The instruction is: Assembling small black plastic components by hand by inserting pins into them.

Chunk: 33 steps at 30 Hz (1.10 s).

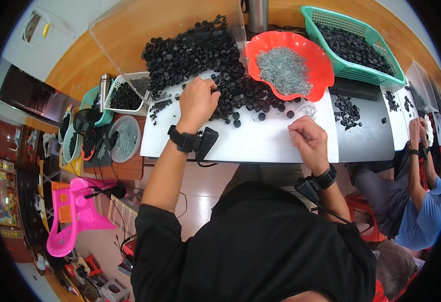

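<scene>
Heap of small black caps on white board.

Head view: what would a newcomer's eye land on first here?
Probably the big heap of small black caps spread over the white work surface, where the left hand digs into its edge. Just right of it sits a bright red dish of grey metal springs, while the right hand rests closed nearer the front.

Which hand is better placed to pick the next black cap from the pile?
The left hand, probably: its fingers already touch the pile of black caps. The right hand is closed above the bare white sheet, apart from the pile.
</scene>
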### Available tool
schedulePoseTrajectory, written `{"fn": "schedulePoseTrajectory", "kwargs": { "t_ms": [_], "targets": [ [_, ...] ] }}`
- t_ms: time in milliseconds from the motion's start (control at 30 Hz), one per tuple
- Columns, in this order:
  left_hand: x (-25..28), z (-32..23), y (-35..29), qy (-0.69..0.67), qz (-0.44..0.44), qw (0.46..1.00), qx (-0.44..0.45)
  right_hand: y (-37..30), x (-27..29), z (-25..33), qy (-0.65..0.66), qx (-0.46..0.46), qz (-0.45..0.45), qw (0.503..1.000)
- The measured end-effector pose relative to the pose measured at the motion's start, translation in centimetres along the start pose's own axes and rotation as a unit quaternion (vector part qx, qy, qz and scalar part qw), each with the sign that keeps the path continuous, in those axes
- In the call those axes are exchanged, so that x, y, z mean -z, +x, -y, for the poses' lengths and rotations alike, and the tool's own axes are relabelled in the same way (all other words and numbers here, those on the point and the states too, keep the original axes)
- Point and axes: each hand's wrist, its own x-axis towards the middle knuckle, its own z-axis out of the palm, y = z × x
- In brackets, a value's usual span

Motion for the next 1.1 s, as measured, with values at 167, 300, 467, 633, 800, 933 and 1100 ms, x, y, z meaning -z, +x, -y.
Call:
{"fn": "schedulePoseTrajectory", "kwargs": {
  "t_ms": [167, 300, 467, 633, 800, 933, 1100],
  "targets": [
    [-0.6, 0.1, 0.8, 0.014, 0.074, 0.997, 0.035, 0.0, 0.0, 0.3, -0.003, -0.007, 0.009, 1.0],
    [-0.5, 0.6, 0.7, -0.017, 0.045, 0.998, 0.029, -0.1, 0.1, 0.2, -0.001, 0.0, 0.007, 1.0],
    [0.8, -1.7, -1.1, -0.295, 0.053, 0.949, 0.102, -0.1, 0.3, 0.3, -0.012, -0.001, -0.001, 1.0],
    [-1.5, -6.4, -5.4, -0.486, 0.103, 0.867, 0.049, 0.0, 0.3, 0.8, 0.139, -0.059, 0.02, 0.988],
    [-3.7, -9.2, -8.2, -0.503, 0.096, 0.858, 0.044, -0.5, -0.8, 1.5, 0.285, -0.136, 0.072, 0.946],
    [-3.9, -9.6, -8.3, -0.473, 0.061, 0.879, 0.003, -0.5, -0.9, 1.4, 0.232, -0.149, 0.061, 0.959],
    [-4.1, -9.7, -8.6, -0.436, 0.019, 0.899, -0.029, -0.6, -1.4, 1.3, 0.183, -0.156, 0.051, 0.969]
  ]
}}
